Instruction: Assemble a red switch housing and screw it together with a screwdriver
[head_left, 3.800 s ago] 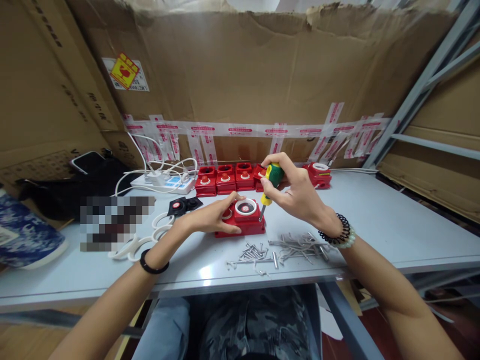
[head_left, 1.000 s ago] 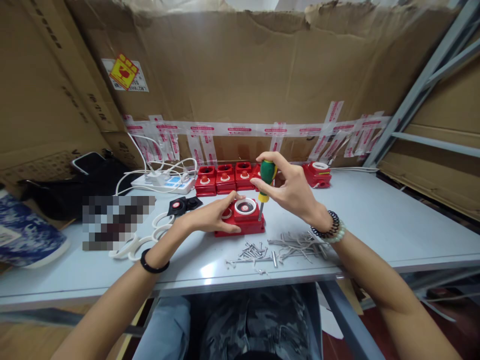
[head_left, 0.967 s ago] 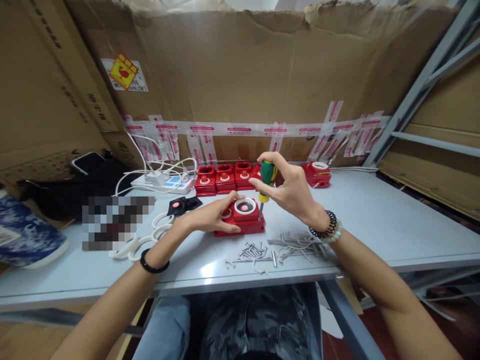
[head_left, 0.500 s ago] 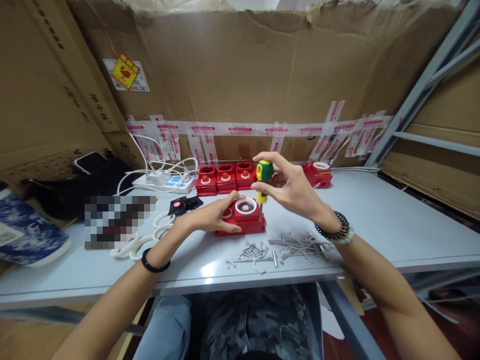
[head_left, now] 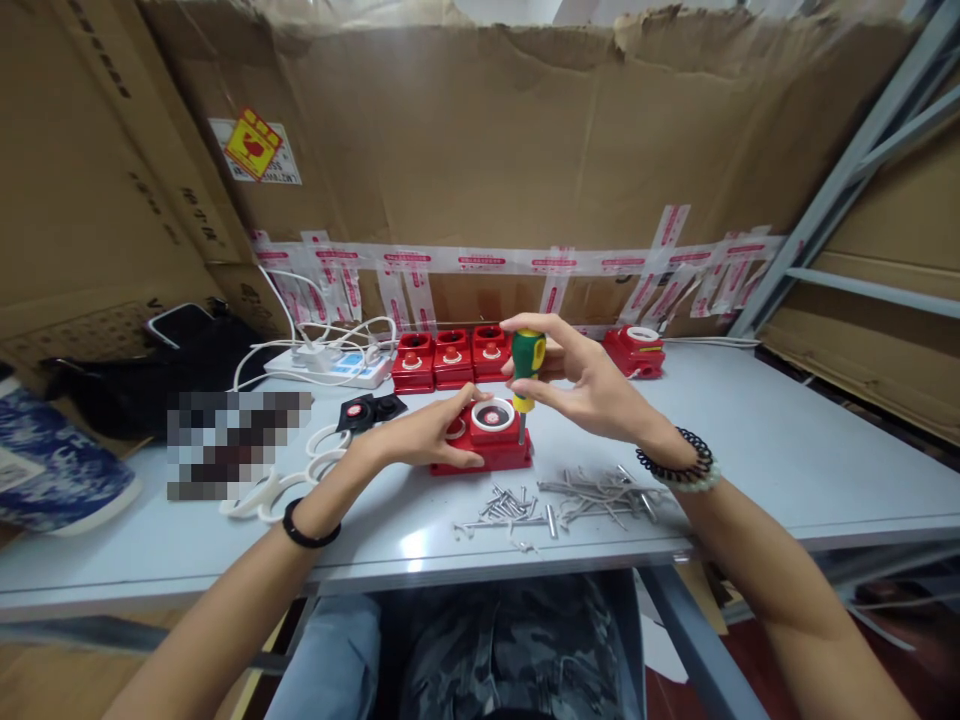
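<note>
- White rings [head_left: 261,497] lie on the table [head_left: 765,430], near the left forearm.
- The left hand [head_left: 433,436] grips the left part of the red housing [head_left: 499,457], thumb and fingers spread around it; the housing lies flat on the table, in the middle.
- Loose screws [head_left: 504,505] lie in front of the housing.
- The screwdriver [head_left: 528,356] stands almost upright, its tip at the right end of the housing.
- The right hand [head_left: 592,385] pinches the green-yellow handle between thumb and fingers.

pale table [head_left: 757,430], red boxes [head_left: 501,458], screws [head_left: 505,505] (heaped)
</note>
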Available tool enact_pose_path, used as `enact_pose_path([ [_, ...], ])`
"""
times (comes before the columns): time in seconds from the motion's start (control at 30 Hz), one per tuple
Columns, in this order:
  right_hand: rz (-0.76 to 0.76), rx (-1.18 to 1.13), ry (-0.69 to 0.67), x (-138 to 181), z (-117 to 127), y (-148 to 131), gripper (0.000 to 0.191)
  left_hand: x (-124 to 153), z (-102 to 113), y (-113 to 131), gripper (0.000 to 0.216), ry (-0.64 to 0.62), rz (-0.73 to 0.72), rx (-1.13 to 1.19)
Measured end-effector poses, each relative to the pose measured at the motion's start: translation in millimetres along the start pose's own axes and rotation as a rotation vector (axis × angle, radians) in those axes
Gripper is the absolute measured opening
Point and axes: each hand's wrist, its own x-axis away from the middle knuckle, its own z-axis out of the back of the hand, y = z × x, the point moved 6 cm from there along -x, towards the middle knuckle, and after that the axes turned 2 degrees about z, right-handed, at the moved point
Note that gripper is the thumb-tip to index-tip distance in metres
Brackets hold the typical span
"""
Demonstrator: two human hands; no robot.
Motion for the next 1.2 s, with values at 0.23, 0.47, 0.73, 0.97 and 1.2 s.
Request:
enact_pose_path([
  [0.23,-0.038,0.381,0.327,1.7,4.8,3.4,0.037,-0.2,-1.2,-0.8,0.083,0.000,0.010,-0.007],
  [0.47,0.000,-0.060,-0.054,3.1,4.0,0.2,0.054,0.5,-0.7,-1.1,0.077,-0.002,0.006,-0.001],
  [0.73,-0.005,0.341,0.266,-0.9,0.0,1.0,0.037,-0.2,-0.7,-0.3,0.081,0.004,-0.001,-0.003],
  [0.97,-0.039,0.158,0.041,0.0,5.4,1.8,0.052,-0.3,-1.4,-2.2,0.081,0.008,0.007,-0.009],
  [1.2,-0.077,-0.014,-0.066,-1.5,7.2,-0.2,0.048,0.6,0.3,0.5,0.078,0.003,0.022,-0.001],
])
